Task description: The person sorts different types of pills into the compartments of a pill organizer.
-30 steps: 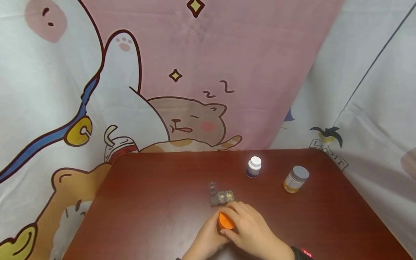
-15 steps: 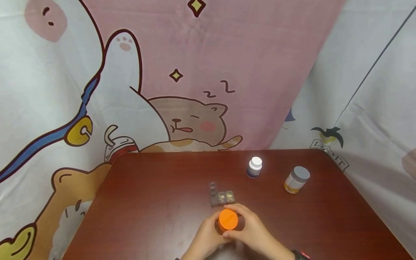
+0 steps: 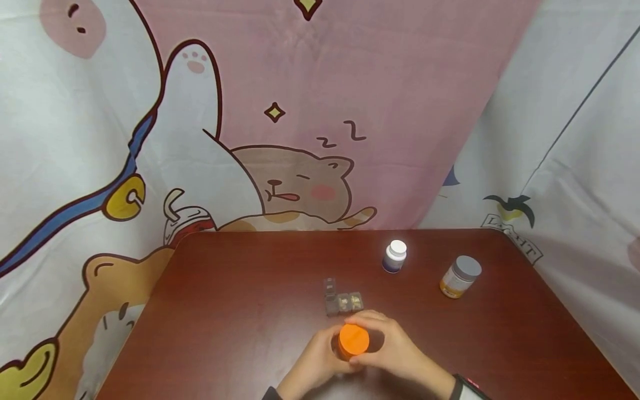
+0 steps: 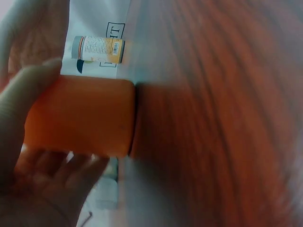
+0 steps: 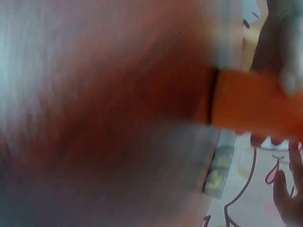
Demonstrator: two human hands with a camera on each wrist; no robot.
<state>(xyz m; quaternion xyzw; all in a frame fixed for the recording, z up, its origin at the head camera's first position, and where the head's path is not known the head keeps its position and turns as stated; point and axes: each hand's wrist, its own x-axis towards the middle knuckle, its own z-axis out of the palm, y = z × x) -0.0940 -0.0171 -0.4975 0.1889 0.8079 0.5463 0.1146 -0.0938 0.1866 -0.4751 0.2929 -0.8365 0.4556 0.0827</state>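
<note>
An orange bottle [image 3: 353,340] with a bright orange top stands upright on the table near the front. My left hand [image 3: 320,355] grips its left side, with thumb and fingers curled round the body in the left wrist view. From the right, my right hand [image 3: 395,347] holds it near the top, with the thumb in front and the fingers behind. The bottle's base meets the tabletop in both wrist views. Just beyond the hands lies a small clear pill organizer [image 3: 331,306]; yellowish contents show in two compartments, and one lid stands out at the back left.
A white bottle with a dark blue lower part [image 3: 394,256] stands at the back of the brown table [image 3: 240,311]. To its right is a white and yellow jar [image 3: 460,276] with a grey lid. A cartoon-print cloth [image 3: 390,111] hangs behind.
My right hand has drawn back from over the orange top to its right side, so the whole top shows. The left hand keeps its grip. The head view has shifted slightly.
</note>
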